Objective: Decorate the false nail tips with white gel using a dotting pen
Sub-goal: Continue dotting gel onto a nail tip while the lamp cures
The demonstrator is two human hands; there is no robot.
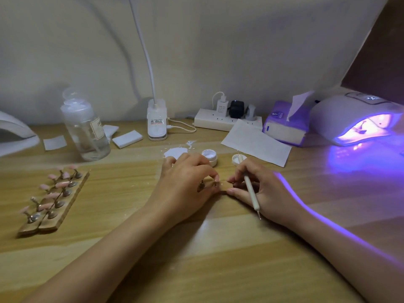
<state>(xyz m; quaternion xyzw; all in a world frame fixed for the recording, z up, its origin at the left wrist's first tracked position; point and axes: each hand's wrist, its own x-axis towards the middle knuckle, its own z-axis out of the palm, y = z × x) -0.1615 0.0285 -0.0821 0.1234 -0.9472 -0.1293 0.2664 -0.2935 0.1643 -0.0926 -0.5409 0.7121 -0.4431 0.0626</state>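
An open jar of white gel [209,155] stands on the bench [196,248], its lid [237,159] just beside it. The left hand [185,184] pinches a small nail stand [202,185]; the right hand [264,191] has curled fingers gripping the dotting pen [251,189]. Pink nail tips [59,184] sit on a wooden holder [65,213] at left.

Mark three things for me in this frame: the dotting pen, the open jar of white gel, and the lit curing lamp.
dotting pen [250,189], head view, middle of its white shaft.
jar of white gel [209,154], head view, the white gel inside the rim.
curing lamp [341,112], head view, top of its domed shell.
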